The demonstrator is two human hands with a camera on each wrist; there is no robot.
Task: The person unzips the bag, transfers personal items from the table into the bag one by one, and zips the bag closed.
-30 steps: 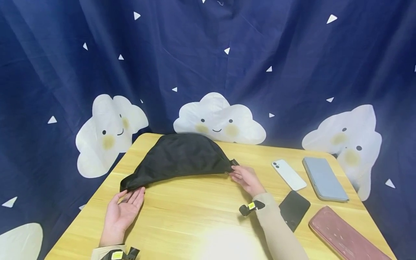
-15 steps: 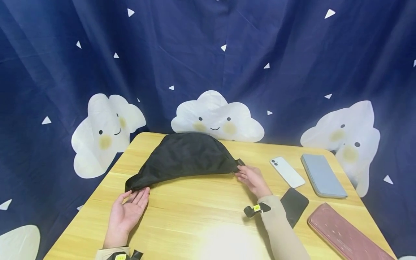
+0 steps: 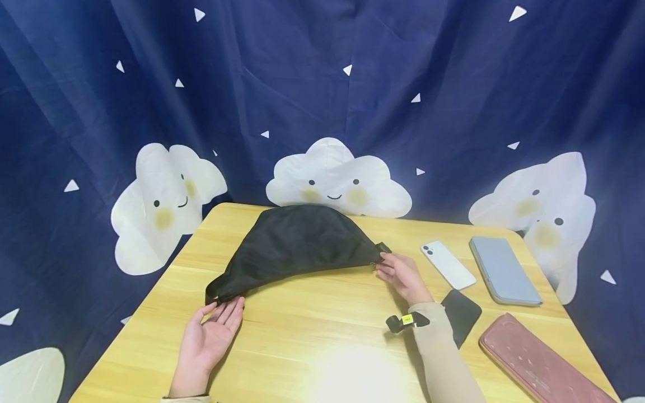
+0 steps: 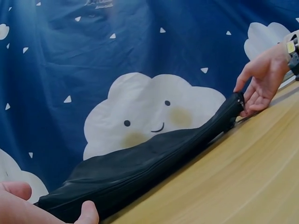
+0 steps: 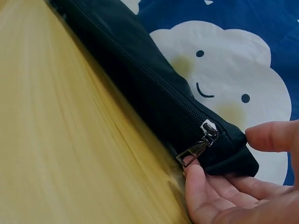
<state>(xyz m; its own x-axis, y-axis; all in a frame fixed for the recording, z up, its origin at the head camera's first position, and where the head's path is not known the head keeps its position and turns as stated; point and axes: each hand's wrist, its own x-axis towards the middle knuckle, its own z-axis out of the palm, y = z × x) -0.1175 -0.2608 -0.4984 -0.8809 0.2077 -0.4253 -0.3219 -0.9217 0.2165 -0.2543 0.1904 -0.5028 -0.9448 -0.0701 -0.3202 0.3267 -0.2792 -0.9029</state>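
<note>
A black half-moon waist bag lies across the far half of the wooden table. At its left tip, my left hand holds the fabric, palm up, with the thumb above and the fingers underneath. My right hand pinches the opposite tip between thumb and fingers. Seen from the right wrist, a zipper runs along the bag's edge, and its metal pull hangs at the right tip, touching a fingertip. The zipper looks closed along the part that shows. The bag's contents, if any, are hidden.
To the right lie a white phone, a light blue wallet-like case, a black flat item partly behind my right sleeve, and a pink long wallet. A blue cloud-print curtain hangs behind the table.
Both hands have moved the bag a little to the right along the table, keeping hold of its two ends. The things at the right stay in place.
</note>
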